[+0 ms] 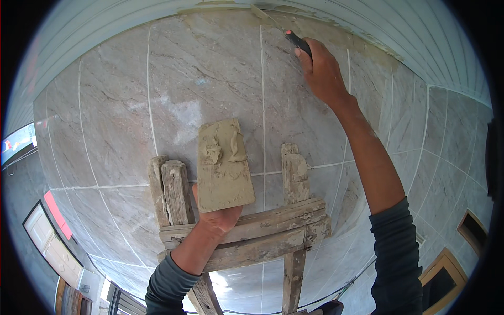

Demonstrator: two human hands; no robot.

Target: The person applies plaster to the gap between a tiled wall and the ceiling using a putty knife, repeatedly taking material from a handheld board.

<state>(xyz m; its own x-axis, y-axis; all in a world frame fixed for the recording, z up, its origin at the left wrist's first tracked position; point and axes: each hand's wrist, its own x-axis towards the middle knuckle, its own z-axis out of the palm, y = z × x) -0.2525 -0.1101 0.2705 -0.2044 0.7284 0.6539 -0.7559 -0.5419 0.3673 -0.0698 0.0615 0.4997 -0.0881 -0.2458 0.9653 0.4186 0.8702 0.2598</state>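
My left hand (218, 219) is under a flat rectangular mortar board (223, 191), with fingers mostly hidden behind it. Grey-beige mortar is smeared over the board, with lumps (212, 151) near its upper end. High on the wall, my right hand (321, 68) is closed around the black, red-tipped handle of a putty knife (298, 42). Its thin blade points up and left to the seam where the tiled wall (210, 68) meets the ceiling. A beige filler strip (310, 25) runs along that seam.
A rough wooden trestle (247, 252) stands before the wall, just below the board. White slatted ceiling panels (420, 47) curve overhead. At lower left is a white door (50, 241); at lower right, a wood-framed opening (443, 283). A dark cable (357, 275) runs low down.
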